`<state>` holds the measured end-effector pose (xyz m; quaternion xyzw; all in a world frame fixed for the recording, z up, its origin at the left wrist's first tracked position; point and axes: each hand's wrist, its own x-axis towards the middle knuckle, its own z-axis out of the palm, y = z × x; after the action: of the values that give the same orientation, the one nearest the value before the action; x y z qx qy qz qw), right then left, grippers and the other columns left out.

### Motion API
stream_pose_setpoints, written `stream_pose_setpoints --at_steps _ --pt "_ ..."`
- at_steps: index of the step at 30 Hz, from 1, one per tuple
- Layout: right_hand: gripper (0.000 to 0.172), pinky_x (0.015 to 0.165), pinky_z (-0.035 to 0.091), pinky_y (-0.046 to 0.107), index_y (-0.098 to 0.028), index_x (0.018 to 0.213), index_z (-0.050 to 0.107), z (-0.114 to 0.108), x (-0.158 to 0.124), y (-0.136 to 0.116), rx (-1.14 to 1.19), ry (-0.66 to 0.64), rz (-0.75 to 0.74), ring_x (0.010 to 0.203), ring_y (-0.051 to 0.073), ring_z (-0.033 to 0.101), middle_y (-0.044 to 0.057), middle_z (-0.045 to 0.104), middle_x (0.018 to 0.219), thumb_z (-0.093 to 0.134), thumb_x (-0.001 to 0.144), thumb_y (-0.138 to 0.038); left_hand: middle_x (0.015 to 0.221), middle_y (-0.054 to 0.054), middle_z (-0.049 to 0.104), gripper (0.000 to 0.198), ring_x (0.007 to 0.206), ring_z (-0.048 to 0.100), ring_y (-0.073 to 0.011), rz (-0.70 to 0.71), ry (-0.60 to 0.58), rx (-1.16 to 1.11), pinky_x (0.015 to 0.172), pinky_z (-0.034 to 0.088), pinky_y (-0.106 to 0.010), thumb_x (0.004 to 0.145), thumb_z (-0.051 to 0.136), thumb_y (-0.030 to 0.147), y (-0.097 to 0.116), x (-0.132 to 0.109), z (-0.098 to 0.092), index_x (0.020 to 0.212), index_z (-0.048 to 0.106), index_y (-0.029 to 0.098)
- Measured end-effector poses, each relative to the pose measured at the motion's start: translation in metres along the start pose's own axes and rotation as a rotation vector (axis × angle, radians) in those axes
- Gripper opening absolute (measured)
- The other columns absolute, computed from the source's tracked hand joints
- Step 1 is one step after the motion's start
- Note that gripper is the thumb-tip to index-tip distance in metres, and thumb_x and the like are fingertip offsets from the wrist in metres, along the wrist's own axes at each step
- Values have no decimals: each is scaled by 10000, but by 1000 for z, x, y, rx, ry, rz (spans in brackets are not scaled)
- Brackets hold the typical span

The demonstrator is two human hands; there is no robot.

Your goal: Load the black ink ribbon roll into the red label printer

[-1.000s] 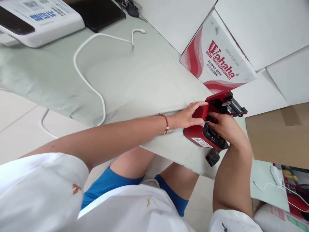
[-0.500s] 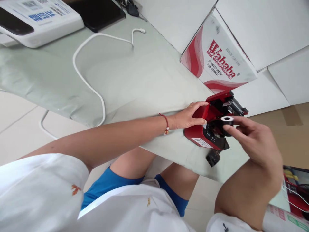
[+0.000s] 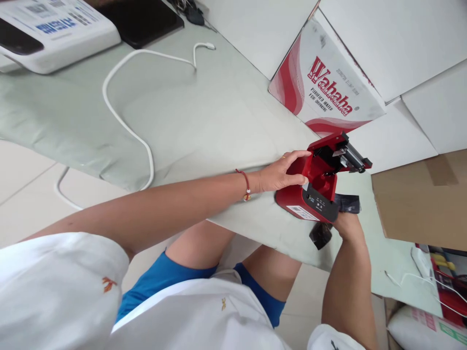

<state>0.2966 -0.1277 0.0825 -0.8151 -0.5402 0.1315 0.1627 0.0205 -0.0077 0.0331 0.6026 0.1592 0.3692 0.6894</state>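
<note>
A small red label printer with a black panel stands at the near edge of the pale green table, its lid tipped open. My left hand grips the printer's left side, thumb on the front and fingers over the top. My right hand is low behind the printer's right side, against a crumpled black piece. Its fingers are hidden by the printer. A second black piece hangs at the table edge below the printer.
A red and white Wahaha carton and white boxes stand behind the printer. A brown cardboard box lies to the right. A white cable loops across the table, and a white device sits at far left.
My right hand lifted a small white-cored roll out of the printer, then dropped down behind the printer's right side. The roll is out of sight now. My left hand kept its grip.
</note>
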Motion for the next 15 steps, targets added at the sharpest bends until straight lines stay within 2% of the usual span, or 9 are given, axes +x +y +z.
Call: stream_pose_setpoints --at_steps 3,5,8,12,15 --pt "560 856 587 472 -152 1099 813 -4 -12 17 -132 120 132 937 353 720 171 799 942 625 824 -602 1679 -176 452 832 1599 429 -369 -4 8 5 1353 366 -591 840 740 441 1 0 0 1591 453 228" --pt "652 933 568 519 -125 1179 798 -6 -20 30 -213 181 190 990 368 714 225 789 1128 561 837 -628 1677 -171 457 831 1606 422 -367 -4 5 -1 1357 361 -590 851 742 445 1 0 0 1599 448 234" --pt "780 1019 543 534 -120 1397 727 0 -34 42 -257 169 198 1130 381 698 255 728 1375 537 838 -629 1681 -162 467 817 1608 421 -361 -5 -1 -21 1358 363 -587 861 741 446 1 -1 0 1596 446 245" --pt "866 1037 545 527 -129 1554 630 9 -43 44 -271 125 201 1141 361 703 246 714 1424 563 855 -635 1687 -163 447 797 1602 425 -354 0 4 2 1353 373 -573 847 734 437 1 0 0 1571 456 248" --pt "797 1017 556 558 -147 1479 702 2 -42 38 -270 107 231 1078 369 718 240 763 1332 598 863 -642 1672 -139 459 748 1596 426 -340 7 11 27 1359 357 -578 854 736 434 -1 1 0 1539 470 291"
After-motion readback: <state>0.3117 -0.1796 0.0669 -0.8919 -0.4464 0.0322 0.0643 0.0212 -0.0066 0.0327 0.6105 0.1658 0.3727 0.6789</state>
